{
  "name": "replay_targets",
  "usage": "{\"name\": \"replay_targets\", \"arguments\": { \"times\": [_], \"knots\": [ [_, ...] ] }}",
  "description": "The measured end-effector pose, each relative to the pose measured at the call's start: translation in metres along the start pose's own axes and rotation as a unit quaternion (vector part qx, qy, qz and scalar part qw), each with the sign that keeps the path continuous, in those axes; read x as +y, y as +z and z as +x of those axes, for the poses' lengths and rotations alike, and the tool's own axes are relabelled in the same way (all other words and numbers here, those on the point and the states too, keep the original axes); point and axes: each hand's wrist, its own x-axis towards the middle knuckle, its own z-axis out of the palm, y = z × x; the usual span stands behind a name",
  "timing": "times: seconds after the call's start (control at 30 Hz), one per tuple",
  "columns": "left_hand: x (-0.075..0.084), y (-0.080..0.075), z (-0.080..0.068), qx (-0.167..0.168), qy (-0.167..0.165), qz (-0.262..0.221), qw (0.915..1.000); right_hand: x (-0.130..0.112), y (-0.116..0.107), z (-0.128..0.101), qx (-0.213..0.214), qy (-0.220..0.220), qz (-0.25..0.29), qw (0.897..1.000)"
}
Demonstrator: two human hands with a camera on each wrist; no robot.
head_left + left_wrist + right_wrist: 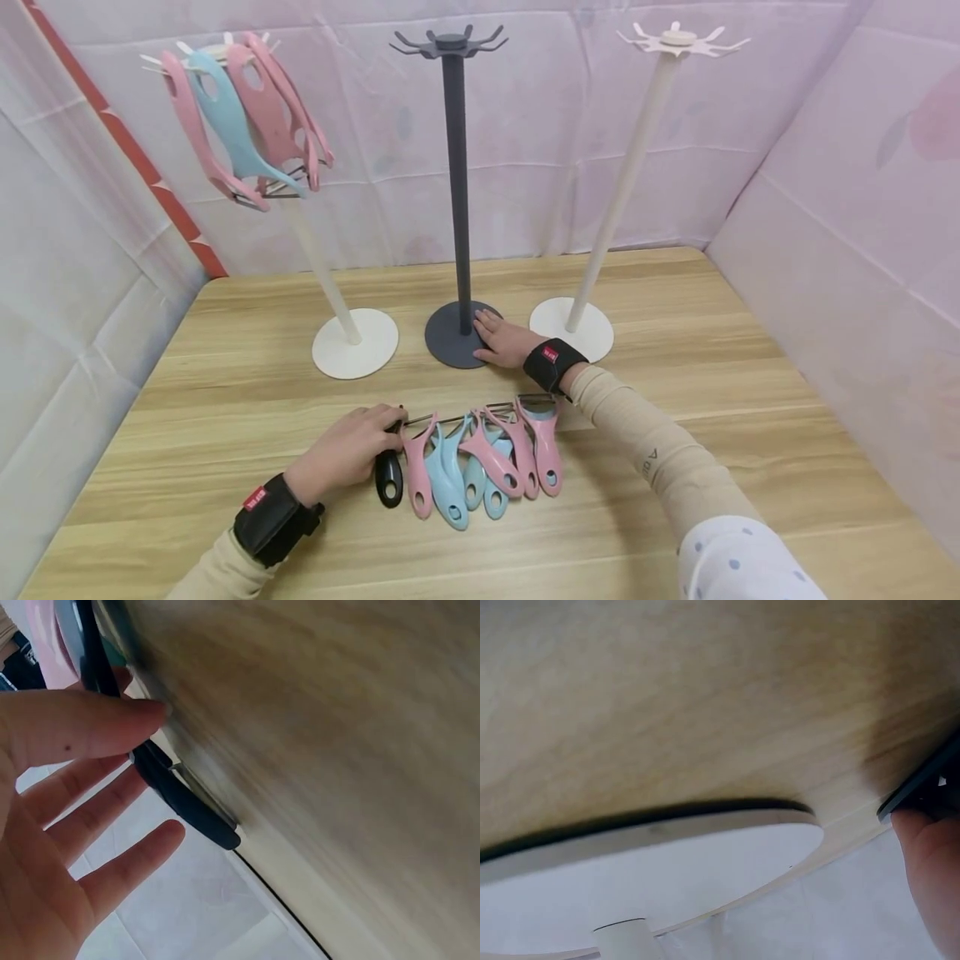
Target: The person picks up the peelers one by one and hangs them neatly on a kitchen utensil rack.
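Observation:
At the left end of a row of peelers on the table, my left hand pinches a black peeler between thumb and fingers. In the left wrist view the thumb crosses the black peeler, while the other fingers spread out behind it. My right hand rests on the round base of the dark grey hook stand, fingers extended near its pole. Beside the black peeler lie several pink peelers and light blue peelers, close together and partly overlapping.
On the left a white hook stand carries several hanging pink peelers and a light blue peeler. A second white hook stand stands at right, its base near my right wrist. Cloth walls surround the wooden table.

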Motion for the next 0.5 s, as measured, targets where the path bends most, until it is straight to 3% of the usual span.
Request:
{"name": "replay_targets", "arguments": {
  "times": [0.13,0.37,0.5],
  "knots": [
    [-0.001,-0.004,-0.002,0.007,0.013,-0.006,0.9999,0.002,0.003,0.001,0.000,0.000,-0.007,1.000],
    [-0.004,-0.013,-0.005,0.044,0.050,-0.076,0.9949,0.005,0.006,0.002,0.002,-0.001,-0.003,1.000],
    [-0.003,-0.020,-0.004,0.042,0.034,-0.118,0.9916,0.004,0.006,0.003,0.003,-0.002,-0.004,1.000]
  ]
}}
